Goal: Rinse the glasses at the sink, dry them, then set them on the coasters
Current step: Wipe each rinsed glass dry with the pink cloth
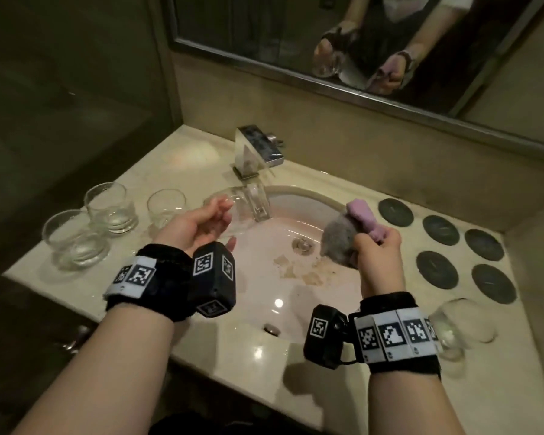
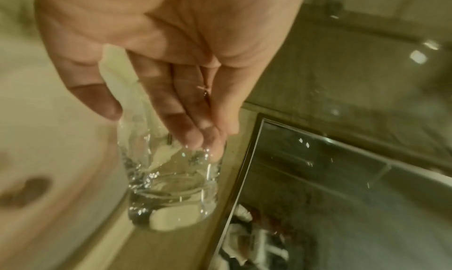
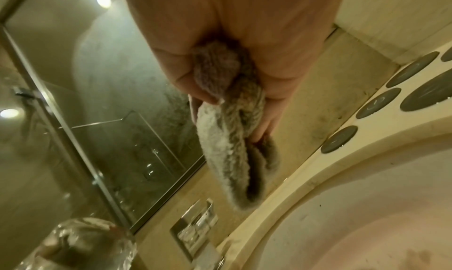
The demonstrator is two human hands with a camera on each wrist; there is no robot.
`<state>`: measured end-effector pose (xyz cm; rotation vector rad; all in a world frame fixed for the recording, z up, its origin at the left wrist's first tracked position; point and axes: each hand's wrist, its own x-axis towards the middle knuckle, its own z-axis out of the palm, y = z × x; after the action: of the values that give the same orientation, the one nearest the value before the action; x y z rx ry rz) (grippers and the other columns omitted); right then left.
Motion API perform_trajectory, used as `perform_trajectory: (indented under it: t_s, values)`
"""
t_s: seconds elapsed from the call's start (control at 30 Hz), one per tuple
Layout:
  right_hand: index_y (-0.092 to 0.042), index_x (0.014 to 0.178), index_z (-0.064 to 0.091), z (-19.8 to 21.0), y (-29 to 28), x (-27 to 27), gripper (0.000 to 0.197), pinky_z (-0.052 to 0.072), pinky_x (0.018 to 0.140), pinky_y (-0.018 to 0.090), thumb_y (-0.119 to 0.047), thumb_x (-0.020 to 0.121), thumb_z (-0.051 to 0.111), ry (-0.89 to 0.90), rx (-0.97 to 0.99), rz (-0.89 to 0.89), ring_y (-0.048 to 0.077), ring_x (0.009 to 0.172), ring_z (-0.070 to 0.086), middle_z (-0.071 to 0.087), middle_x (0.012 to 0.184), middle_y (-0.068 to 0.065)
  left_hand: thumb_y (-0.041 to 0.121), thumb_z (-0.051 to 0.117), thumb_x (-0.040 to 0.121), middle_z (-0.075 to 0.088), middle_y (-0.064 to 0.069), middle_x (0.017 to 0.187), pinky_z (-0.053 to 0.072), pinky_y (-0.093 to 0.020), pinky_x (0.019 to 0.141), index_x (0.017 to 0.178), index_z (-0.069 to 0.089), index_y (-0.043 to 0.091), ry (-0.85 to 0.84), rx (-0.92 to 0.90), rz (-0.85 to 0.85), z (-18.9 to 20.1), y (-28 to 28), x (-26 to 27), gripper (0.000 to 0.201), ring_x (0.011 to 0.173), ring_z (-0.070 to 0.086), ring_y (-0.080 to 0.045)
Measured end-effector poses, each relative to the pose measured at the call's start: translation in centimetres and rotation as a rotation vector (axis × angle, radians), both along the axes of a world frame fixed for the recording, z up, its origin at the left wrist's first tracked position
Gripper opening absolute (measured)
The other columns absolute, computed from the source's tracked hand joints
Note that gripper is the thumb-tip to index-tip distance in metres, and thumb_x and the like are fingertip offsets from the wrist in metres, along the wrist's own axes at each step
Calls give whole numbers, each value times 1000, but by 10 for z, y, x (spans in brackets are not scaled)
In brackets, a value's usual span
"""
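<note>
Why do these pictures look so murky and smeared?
Head view: dim yellowish light, glare spots on the wet sink, edges bowed by the wide lens. Left wrist view: the glass glints, the surroundings blur. Right wrist view: the cloth looks soft, ceiling lamps flare.

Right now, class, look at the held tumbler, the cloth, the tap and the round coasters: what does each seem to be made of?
Tumbler: clear glass; the hand shows through it, and its thick base glints.
Cloth: looped terry or microfibre, fuzzy grey with a pink side.
Tap: polished metal, probably chromed; mirror-bright faces.
Coasters: dark, matt discs, perhaps rubber, slate or leather; the look leaves it open.
</note>
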<state>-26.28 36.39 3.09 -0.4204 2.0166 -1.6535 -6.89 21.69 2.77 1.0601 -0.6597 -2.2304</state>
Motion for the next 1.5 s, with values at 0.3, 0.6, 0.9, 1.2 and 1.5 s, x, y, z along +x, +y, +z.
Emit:
perform_trajectory:
  t_s: [0.3,0.6,0.9,1.2,1.5]
  values:
    - [-12,128,50,-2,16,-52,35,51,85,36,-11,94,44,-447,-318,-98,23,97,63,65,109,11,25,64,78,70,13,83,46,-41,83,74,75,19,228,182,65,-2,12,-53,13,69,64,-3]
    - [-9,124,49,13,-12,-52,30,40,106,45,-8,95,42,-492,-489,6,30,119,54,57,128,18,24,60,81,70,12,80,44,-42,87,86,70,20,157,192,-60,-12,-5,-65,12,66,64,-3]
    - [-13,122,57,22,-57,-5,57,48,76,9,-46,98,18,80,-204,525,-15,92,57,57,121,-9,21,57,87,68,5,65,43,-42,82,77,67,14,92,304,-107,-7,-8,-79,17,58,65,-8]
    - [-55,123,31,15,-71,-17,46,36,109,39,-48,84,54,390,-86,467,11,131,37,39,138,-12,13,55,83,69,1,64,43,-43,81,85,63,15,106,211,-199,4,-11,-84,9,58,67,-8]
    - [-14,133,52,19,-86,-39,51,53,89,33,-46,96,37,-208,-64,428,13,97,64,63,110,4,12,63,76,74,2,77,49,-35,84,86,69,14,-106,-622,-484,26,-19,-93,11,75,66,-10]
